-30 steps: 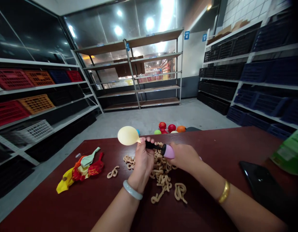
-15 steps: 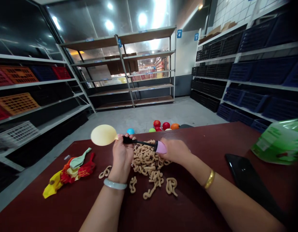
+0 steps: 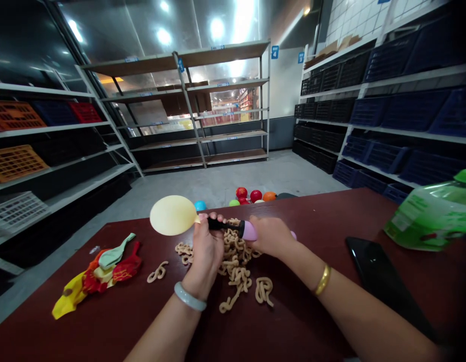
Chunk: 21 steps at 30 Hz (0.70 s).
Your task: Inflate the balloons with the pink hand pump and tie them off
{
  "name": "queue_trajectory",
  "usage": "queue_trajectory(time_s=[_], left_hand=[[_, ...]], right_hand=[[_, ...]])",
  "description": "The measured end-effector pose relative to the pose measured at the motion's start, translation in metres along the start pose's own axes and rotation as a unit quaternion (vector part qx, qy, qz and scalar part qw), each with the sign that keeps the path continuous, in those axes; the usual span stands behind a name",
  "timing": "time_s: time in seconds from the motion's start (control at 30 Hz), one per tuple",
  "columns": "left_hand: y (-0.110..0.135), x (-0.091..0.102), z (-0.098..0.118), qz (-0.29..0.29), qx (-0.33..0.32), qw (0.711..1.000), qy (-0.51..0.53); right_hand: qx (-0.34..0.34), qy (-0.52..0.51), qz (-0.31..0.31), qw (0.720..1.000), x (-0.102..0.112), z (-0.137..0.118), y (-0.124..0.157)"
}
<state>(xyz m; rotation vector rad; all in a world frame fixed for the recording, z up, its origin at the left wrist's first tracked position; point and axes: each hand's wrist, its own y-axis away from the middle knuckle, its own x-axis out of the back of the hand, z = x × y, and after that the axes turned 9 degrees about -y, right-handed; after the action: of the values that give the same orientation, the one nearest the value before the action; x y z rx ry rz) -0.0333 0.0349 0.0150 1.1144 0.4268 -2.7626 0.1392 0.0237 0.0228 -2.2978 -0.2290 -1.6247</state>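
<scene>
My left hand is closed around the black nozzle end of a balloon pump, pinching the neck of a pale yellow balloon there. The balloon is partly inflated and points left. My right hand grips the pump's light purple body, and only a short length of black shaft shows between the hands. Beneath them lies a heap of tan, twisted, cord-like pieces, partly hidden by my left hand. Flat balloons in pale green, red, orange and yellow lie on the left of the table.
The dark red table also holds a black phone and a green plastic pouch with a cap at the right. Inflated balloons show past the far edge. Shelves with blue crates and orange crates stand around.
My left hand has moved right, towards my right hand, and the pump is shorter between them. The pale yellow balloon came along and looks slightly bigger. The view has shifted a little.
</scene>
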Motion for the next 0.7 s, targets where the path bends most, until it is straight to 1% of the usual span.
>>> queue_trajectory(time_s=[0.07, 0.13, 0.2, 0.27, 0.37, 0.53, 0.6, 0.7], left_hand=[[0.010, -0.006, -0.008, -0.011, 0.019, 1.000, -0.006], [0.015, -0.008, -0.011, -0.010, 0.026, 1.000, -0.010], [0.013, -0.007, -0.010, -0.002, 0.023, 1.000, -0.014], [0.006, -0.004, -0.004, 0.006, 0.017, 1.000, -0.014], [-0.010, 0.004, 0.012, 0.019, 0.002, 1.000, -0.003], [-0.033, 0.023, 0.044, 0.076, -0.024, 0.997, 0.022], [-0.036, 0.028, 0.048, 0.087, -0.036, 0.995, 0.031], [-0.034, 0.029, 0.040, 0.082, -0.044, 0.994, 0.050]], right_hand=[[-0.001, -0.010, 0.004, 1.000, -0.002, -0.008, 0.002], [0.000, -0.022, 0.011, 1.000, -0.005, -0.013, 0.003], [0.002, -0.033, 0.020, 0.999, -0.006, -0.016, 0.003], [0.008, -0.036, 0.028, 0.999, -0.007, -0.015, 0.001], [0.019, -0.022, 0.032, 0.999, -0.003, -0.006, -0.003], [0.027, 0.015, 0.042, 0.999, 0.007, 0.016, -0.007], [0.032, 0.026, 0.051, 0.998, 0.009, 0.023, -0.008], [0.033, 0.041, 0.066, 0.996, 0.009, 0.029, -0.007]])
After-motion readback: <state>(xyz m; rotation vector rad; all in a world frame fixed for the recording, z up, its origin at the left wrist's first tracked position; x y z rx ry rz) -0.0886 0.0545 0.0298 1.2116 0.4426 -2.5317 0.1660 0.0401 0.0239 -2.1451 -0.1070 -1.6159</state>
